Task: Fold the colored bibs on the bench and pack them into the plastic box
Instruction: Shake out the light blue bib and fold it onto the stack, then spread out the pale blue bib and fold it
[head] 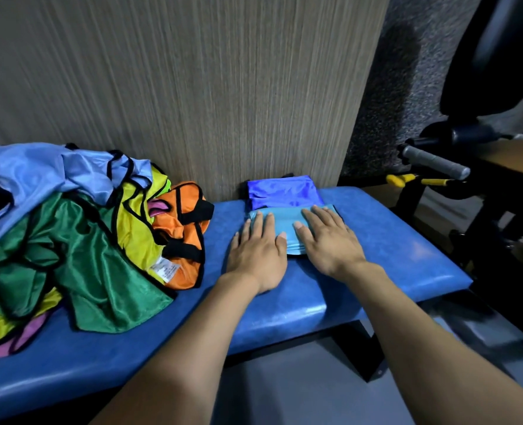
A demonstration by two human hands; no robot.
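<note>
From the head view, we press both hands flat on a folded teal bib (287, 230) near the counter's (392, 246) back edge, toward its right end. Our left hand (258, 253) lies spread over the bib's left side, our right hand (327, 240) spread over its right side. A folded blue bib (281, 191) touches the teal one behind, against the wall. A heap of unfolded bibs (79, 234) covers the counter's left part.
</note>
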